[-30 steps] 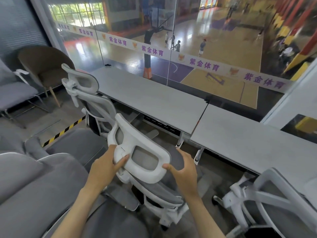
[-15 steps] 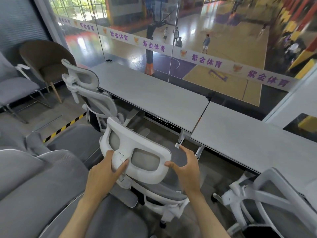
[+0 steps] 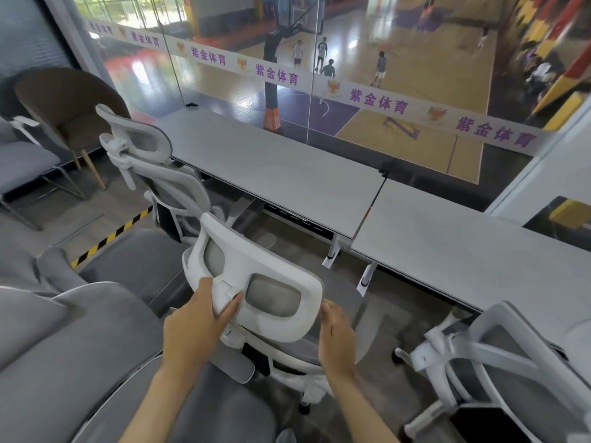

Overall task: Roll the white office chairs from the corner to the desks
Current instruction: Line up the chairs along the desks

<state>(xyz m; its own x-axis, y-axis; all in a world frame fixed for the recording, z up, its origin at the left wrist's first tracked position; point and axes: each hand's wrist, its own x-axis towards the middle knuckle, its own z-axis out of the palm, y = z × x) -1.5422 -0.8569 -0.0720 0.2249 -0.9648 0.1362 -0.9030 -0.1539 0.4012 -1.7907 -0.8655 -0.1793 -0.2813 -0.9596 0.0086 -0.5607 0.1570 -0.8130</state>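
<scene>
A white office chair with a grey mesh headrest (image 3: 281, 318) stands right in front of me, facing the grey desks (image 3: 281, 174). My left hand (image 3: 198, 321) grips the middle joint of the headrest from behind, thumb on top. My right hand (image 3: 335, 340) sits at the headrest's right edge with relaxed fingers; whether the tips touch it is unclear. A second white chair (image 3: 140, 139) stands at the left desk's end. A third white chair (image 3: 499, 356) is at the right, by the other desk (image 3: 463, 244).
A glass wall runs behind the desks. At far left are a brown tub chair (image 3: 70, 103) and a grey visitor chair (image 3: 22, 161). Grey upholstered chairs (image 3: 64, 346) crowd the near left. Yellow-black tape (image 3: 112, 235) marks the floor.
My right thumb has come off the headrest's right edge and that hand has dropped a little. My left hand keeps its hold. The chair has shifted slightly left.
</scene>
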